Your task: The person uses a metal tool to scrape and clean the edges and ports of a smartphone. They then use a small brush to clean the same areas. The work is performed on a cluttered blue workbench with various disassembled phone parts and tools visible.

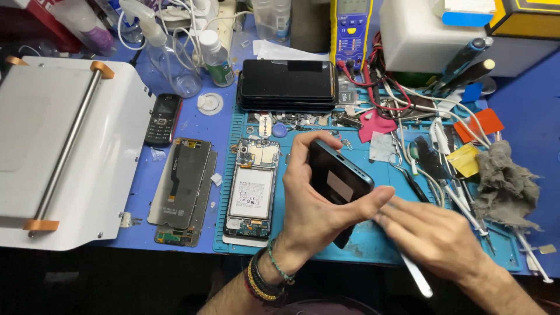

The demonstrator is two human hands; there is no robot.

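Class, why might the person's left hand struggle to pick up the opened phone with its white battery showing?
Probably not freely: the left hand is gripping a dark blue-edged smartphone, though the opened phone lies uncovered beside it.

Dark phone [338, 178] tilted above blue mat [373, 239]

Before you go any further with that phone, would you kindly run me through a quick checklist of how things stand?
1. Left hand grips the dark phone firmly, fingers over its top and thumb along its lower edge: ok.
2. Right hand holds the thin white pry tool: ok.
3. Tool tip seated at the phone's edge: cannot tell, the fingers hide it.
4. Phone held clear of the blue work mat, tilted: ok.
5. Opened phone with exposed battery lies apart from both hands: ok.
6. Space to the right uncluttered: not ok, tweezers, cables and a grey rag lie close by.
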